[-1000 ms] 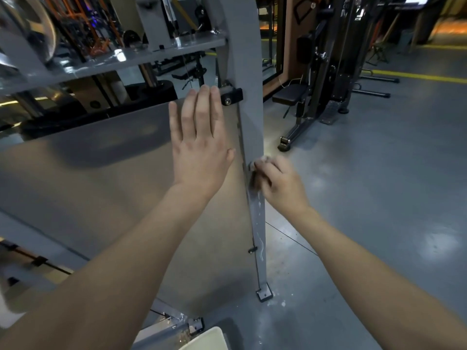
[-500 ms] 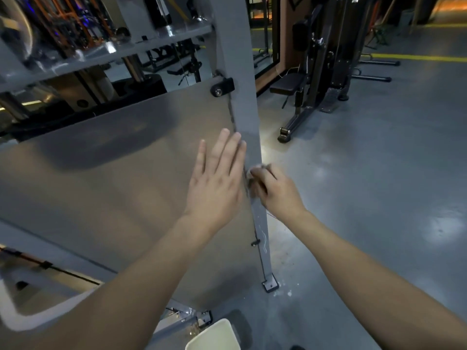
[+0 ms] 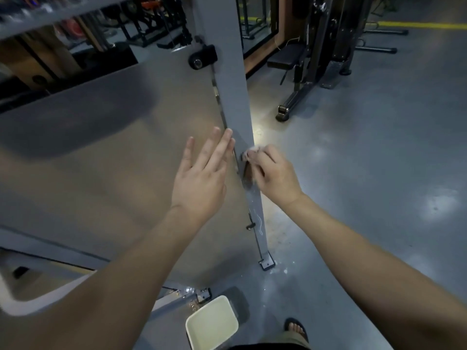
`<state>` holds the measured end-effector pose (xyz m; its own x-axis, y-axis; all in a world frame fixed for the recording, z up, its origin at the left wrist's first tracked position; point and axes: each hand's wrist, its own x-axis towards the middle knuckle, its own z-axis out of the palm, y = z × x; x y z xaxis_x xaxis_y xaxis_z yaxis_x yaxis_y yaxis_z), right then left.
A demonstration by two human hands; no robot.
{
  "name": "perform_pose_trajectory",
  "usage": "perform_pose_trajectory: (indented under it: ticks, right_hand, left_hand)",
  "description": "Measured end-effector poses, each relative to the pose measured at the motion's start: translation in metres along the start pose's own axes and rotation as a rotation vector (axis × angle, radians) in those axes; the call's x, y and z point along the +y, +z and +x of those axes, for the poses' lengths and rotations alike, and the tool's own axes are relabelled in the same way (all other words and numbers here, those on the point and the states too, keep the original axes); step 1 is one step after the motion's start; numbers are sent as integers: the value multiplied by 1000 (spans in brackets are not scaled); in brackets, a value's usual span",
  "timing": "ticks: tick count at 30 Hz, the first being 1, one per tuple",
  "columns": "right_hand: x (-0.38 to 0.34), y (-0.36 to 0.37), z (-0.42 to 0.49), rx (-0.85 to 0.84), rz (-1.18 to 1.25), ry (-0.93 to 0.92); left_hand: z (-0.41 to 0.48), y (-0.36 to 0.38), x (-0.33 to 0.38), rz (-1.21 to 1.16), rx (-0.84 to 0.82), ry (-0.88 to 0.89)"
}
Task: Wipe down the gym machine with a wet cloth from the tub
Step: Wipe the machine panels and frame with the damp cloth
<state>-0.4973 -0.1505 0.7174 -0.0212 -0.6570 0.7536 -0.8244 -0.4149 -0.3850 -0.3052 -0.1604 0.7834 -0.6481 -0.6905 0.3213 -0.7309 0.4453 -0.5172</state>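
Scrunching a small white cloth (image 3: 254, 149) in its curled fingers, the right hand (image 3: 274, 176) presses it on the grey upright post (image 3: 227, 72) of the gym machine, with only a bit poking out above the fingertips. The left hand (image 3: 199, 180) is just across the post from those fingers, laid flat and straight on the big metal panel (image 3: 113, 160), gripping nothing, its fingertips at the post's edge. The cream tub (image 3: 212, 324) sits on the floor (image 3: 366, 147) well below both hands, next to a sandalled foot (image 3: 295, 328). A black machine (image 3: 316, 46) stands way beyond the fingers.
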Motion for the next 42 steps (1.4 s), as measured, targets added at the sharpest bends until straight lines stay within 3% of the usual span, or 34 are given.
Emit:
perform_pose_trajectory:
  ticks: [2,4,9,11,15,18,21,24,27,30,32,34,37,39,42]
  right_hand:
    - [-1,5,5,79,-2,7]
    - [7,18,-14,54,-1,30]
    - [33,35,-70,-303,-26,182]
    - [28,29,-61,-261,8,178]
    - [3,12,-16,57,102,30]
    - [12,31,-26,47,79,17]
    - [26,53,-73,-144,79,196]
    - [27,56,-94,-230,147,356]
    - [19,51,-101,-150,231,492]
    - [2,44,-106,-13,325,818]
    - [-12,37,-98,69,517,1071]
    - [-23,30,-87,121,755,1202]
    - [-36,17,-76,209,1109,1228]
    - [-46,10,-75,254,1274,1192]
    - [-61,5,-77,309,1312,1142]
  left_hand:
    - [0,0,3,-8,-3,-4]
    - [0,0,3,-7,1,-13]
    - [0,0,6,-17,14,-29]
    - [0,-1,8,-10,15,-41]
    - [-3,-2,17,-8,7,11]
    - [-3,-1,24,-15,-16,62]
    - [-7,5,28,-15,-58,80]
    - [-13,12,30,-11,-75,146]
    - [-11,15,29,2,-93,220]
    - [-5,14,24,23,-82,266]
    - [-2,12,18,-13,-38,280]
    - [-2,13,12,-126,11,305]
    - [-10,14,11,-430,106,343]
    - [-15,15,15,-691,46,230]
    - [-21,13,23,-1044,-122,-8]
